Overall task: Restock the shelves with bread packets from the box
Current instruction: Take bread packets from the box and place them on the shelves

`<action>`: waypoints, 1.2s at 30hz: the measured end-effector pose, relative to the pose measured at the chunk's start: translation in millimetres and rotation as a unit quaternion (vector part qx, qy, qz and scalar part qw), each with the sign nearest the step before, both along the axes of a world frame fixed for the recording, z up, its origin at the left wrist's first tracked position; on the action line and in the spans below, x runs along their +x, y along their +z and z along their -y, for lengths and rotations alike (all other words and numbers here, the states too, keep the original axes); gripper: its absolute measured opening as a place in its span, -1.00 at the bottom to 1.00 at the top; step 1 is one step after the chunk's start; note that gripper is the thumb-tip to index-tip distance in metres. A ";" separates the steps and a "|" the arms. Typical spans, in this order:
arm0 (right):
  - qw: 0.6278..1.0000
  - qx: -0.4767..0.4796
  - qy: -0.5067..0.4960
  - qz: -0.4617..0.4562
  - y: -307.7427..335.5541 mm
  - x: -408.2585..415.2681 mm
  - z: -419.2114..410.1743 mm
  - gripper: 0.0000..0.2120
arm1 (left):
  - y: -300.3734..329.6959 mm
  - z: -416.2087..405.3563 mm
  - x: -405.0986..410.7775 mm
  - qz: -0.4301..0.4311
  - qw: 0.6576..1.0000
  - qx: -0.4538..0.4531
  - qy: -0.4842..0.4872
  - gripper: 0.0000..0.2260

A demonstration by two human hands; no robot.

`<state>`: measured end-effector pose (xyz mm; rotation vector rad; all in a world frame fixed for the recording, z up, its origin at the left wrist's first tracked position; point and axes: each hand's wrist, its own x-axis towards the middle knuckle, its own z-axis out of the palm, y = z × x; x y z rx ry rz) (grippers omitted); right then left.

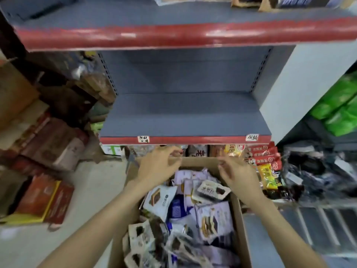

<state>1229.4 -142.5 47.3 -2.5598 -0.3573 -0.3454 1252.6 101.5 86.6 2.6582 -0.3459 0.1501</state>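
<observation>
A cardboard box (237,225) stands on the floor below me, filled with several white and lilac bread packets (212,217). One packet with a dark slice pictured on it (162,200) lies near the box's left side. Both hands hover over the far end of the box, just below the shelf edge. My left hand (160,165) has its fingers loosely curled and holds nothing. My right hand (238,173) is likewise curled and empty. The grey middle shelf (185,115) with a red front edge is bare.
An upper shelf (173,33) with a red lip overhangs, with packets at its top right. Snack packets (264,157) fill the bottom shelf behind the box. Stacked red and brown cartons (44,198) stand left. Green bags (342,107) and dark wrapped goods (316,171) lie right.
</observation>
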 end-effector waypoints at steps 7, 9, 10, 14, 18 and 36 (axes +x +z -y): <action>0.980 -0.078 -0.041 -0.176 -120.0 -27.0 29.7 -0.68 | -124.9 8.6 -30.8 -0.356 0.933 0.000 -0.054 -0.68; 0.975 -0.104 -0.064 -0.187 -139.5 -25.7 33.3 -0.61 | -143.5 13.2 -47.3 -0.420 0.903 -0.005 -0.091 -0.63; 0.970 -0.117 -0.071 -0.200 -146.8 -24.9 33.6 -0.57 | -150.8 15.2 -56.0 -0.439 0.893 -0.011 -0.100 -0.62; 0.943 -0.115 -0.108 -0.293 -163.6 -18.7 28.7 -0.61 | -167.1 15.9 -91.9 -0.427 0.898 -0.031 -0.104 -0.64; 0.957 -0.068 -0.123 -0.254 -169.1 -19.8 24.4 -0.78 | -172.6 13.6 -118.4 -0.398 0.905 -0.015 -0.147 -0.57; 0.986 0.054 -0.054 -0.147 -124.5 -57.6 0.9 -0.84 | -181.6 3.0 -145.5 -0.182 0.979 -0.082 -0.041 -0.89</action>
